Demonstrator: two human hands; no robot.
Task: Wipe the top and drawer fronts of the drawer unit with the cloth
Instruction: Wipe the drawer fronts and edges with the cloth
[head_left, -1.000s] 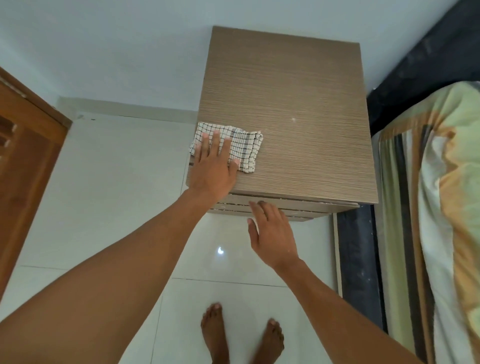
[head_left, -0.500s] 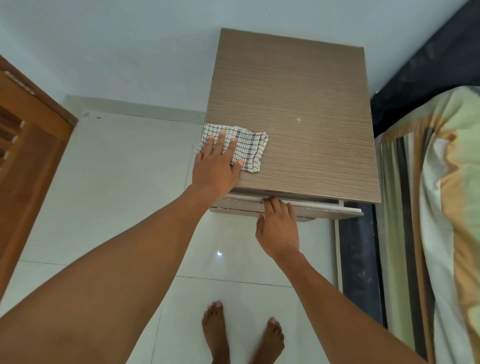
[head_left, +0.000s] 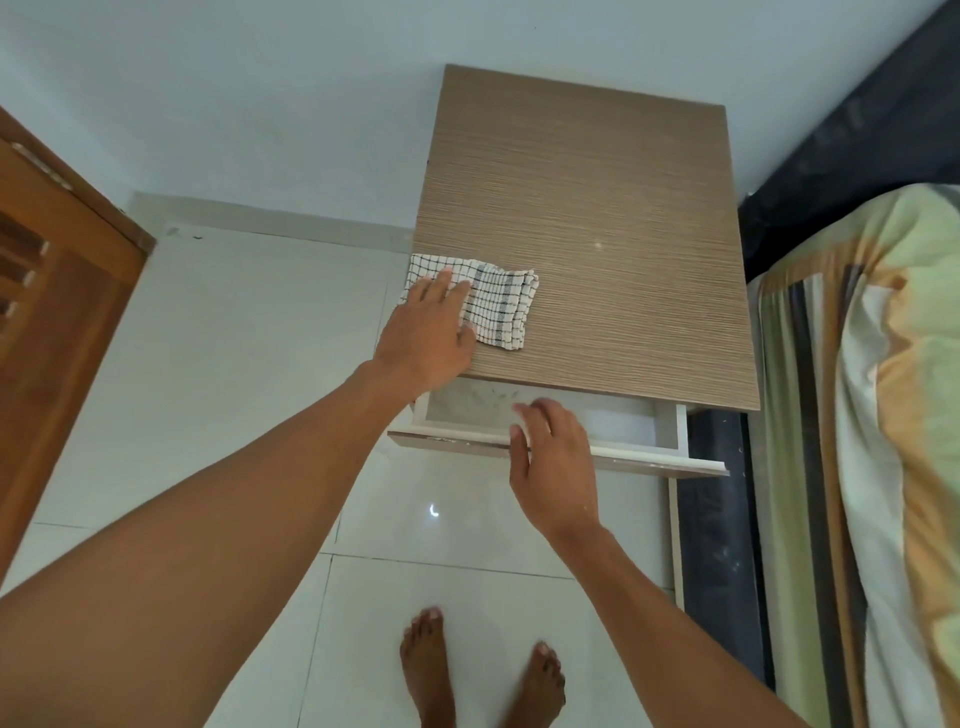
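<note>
Centrally, the cloth (head_left: 501, 306) lies at the left front corner of the drawer unit (head_left: 597, 208), pressed under the left hand (head_left: 426, 335), grip flat, fingers straight. Lower centre, the right hand (head_left: 556, 460) has its grip clamped on the front of the top drawer (head_left: 623, 423), which stands partly out.

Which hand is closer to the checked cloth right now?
Left. The left hand rests on the cloth; the right hand is away at the front of the open drawer.

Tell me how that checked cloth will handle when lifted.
Probably floppy: the cloth lies folded in soft, rumpled layers and would likely droop open. Likely light: thin fabric. It may slide on the smooth top under the left hand.
</note>
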